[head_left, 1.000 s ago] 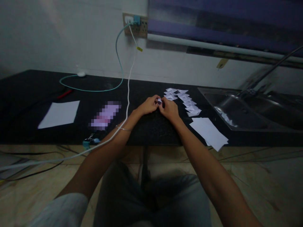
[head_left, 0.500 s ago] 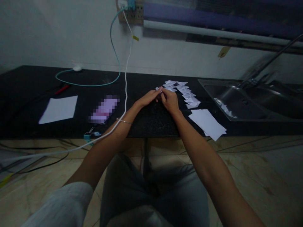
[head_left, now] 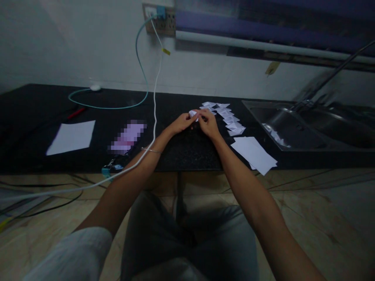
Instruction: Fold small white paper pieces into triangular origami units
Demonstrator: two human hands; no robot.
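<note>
- Far left: a white paper sheet, flat, smooth, four-sided, on the black, faintly speckled countertop.
- Next: a pixelated rectangular object, pinkish purple; detail cannot be read.
- A slim white cable hangs from the wall outlet and crosses in front of the left forearm, which carries a thin metallic bangle.
- Left hand: fingers closed in a narrow grip on the folded paper piece.
- The piece is small, white and creased; it lies between the two hands at the fingertips, partly covered by them.
- Right hand: fingers bent, pinching the same piece from its right side.
- Just beyond and right: folded paper units, pointed, sharply creased, overlapping in rows.
- Nearer the edge: overlapping flat paper rectangles.
- Far right: a metal sink, smooth-walled.
</note>
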